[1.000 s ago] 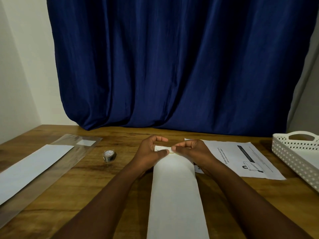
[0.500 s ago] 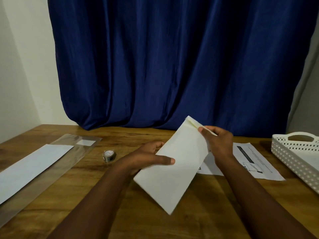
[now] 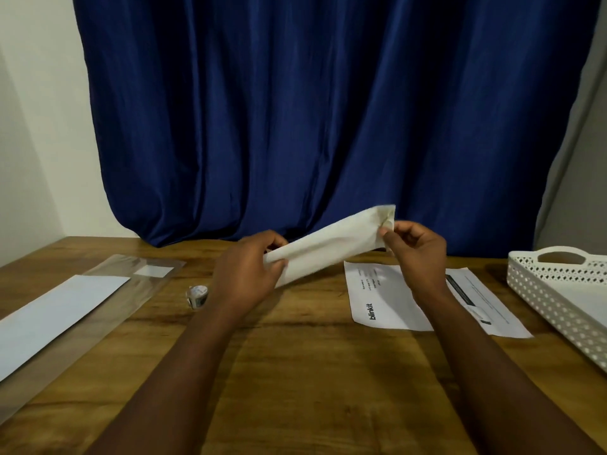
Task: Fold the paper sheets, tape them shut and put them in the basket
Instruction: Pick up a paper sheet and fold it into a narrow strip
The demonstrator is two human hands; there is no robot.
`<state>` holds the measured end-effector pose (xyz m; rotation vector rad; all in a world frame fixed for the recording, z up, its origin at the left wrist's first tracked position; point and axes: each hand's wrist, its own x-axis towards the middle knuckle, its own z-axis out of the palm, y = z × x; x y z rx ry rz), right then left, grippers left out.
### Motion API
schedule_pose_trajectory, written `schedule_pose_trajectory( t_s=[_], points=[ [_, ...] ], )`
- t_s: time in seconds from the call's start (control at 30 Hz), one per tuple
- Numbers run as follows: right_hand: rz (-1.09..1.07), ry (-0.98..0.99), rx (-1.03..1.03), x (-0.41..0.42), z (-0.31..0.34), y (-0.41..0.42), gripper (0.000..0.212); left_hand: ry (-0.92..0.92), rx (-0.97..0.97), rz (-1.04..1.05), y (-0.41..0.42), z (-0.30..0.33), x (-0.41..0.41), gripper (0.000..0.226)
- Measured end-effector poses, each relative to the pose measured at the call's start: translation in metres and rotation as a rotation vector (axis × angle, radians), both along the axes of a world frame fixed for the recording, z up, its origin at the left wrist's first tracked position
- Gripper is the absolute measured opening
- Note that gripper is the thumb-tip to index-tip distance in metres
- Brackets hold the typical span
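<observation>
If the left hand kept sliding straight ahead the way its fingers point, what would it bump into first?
The left hand points up and rightward along the folded paper it grips. Past the paper, it would probably meet the right hand holding the other end, though depth is hard to judge.

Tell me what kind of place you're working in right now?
Probably a room at home set up as a paper-folding station: a wooden table against a plain wall, a dark blue curtain behind it, and a white plastic basket at its right edge.

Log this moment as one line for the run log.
folded paper held above table | left hand grips one end | right hand pinches other | basket at right
</observation>
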<state>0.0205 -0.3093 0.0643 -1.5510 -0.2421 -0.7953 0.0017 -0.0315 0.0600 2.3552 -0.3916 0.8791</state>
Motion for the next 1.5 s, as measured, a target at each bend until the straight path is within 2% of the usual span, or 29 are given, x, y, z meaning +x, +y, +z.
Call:
schedule_pose_trajectory(
  t_s=[0.07, 0.17, 0.3, 0.4, 0.63, 0.8, 0.93, 1.03, 1.13, 1.23, 1.3, 1.43, 1.5],
  points=[
    [-0.020, -0.018, -0.186, 0.005, -0.008, -0.002, 0.013, -0.066, 0.037, 0.021, 0.004, -0.009, 0.004, 0.030],
    [-0.045, -0.028, -0.494, 0.013, -0.022, -0.007, 0.026, -0.056, 0.107, 0.093, 0.012, -0.018, 0.013, 0.040],
    [-0.071, 0.089, -0.844, 0.015, -0.034, -0.003, 0.030, 0.110, 0.168, 0.129, 0.017, -0.027, 0.017, 0.040],
    [-0.068, 0.233, -0.987, 0.017, -0.040, -0.003, 0.033, 0.236, 0.201, 0.103, 0.017, -0.034, 0.018, 0.038],
    [-0.111, 0.355, -0.979, 0.027, -0.045, -0.011, 0.049, 0.396, 0.252, 0.099, 0.015, -0.035, 0.020, 0.036],
    [-0.001, 0.443, -1.084, 0.030, -0.049, -0.011, 0.036, 0.523, 0.354, 0.081, 0.016, -0.030, 0.015, 0.039],
    [0.038, 0.528, -1.055, 0.034, -0.050, -0.015, 0.033, 0.612, 0.403, 0.048, 0.015, -0.024, 0.012, 0.043],
    [0.044, 0.545, -1.067, 0.034, -0.050, -0.019, 0.040, 0.620, 0.368, 0.042, 0.015, -0.024, 0.012, 0.038],
    [0.057, 0.555, -1.051, 0.031, -0.049, -0.017, 0.035, 0.519, 0.258, 0.046, 0.016, -0.024, 0.013, 0.027],
    [0.040, 0.552, -1.041, 0.031, -0.048, -0.016, 0.029, 0.412, 0.126, 0.125, 0.027, -0.022, 0.016, 0.021],
    [0.010, 0.519, -1.031, 0.031, -0.048, -0.016, 0.028, 0.411, 0.046, 0.219, 0.039, -0.019, 0.018, 0.027],
    [-0.080, 0.411, -0.947, 0.031, -0.047, -0.018, 0.022, 0.601, 0.057, 0.494, 0.060, -0.018, 0.018, 0.057],
    [-0.129, 0.386, -0.929, 0.032, -0.047, -0.018, 0.021, 0.676, 0.034, 0.557, 0.067, -0.017, 0.017, 0.067]
  ],
)
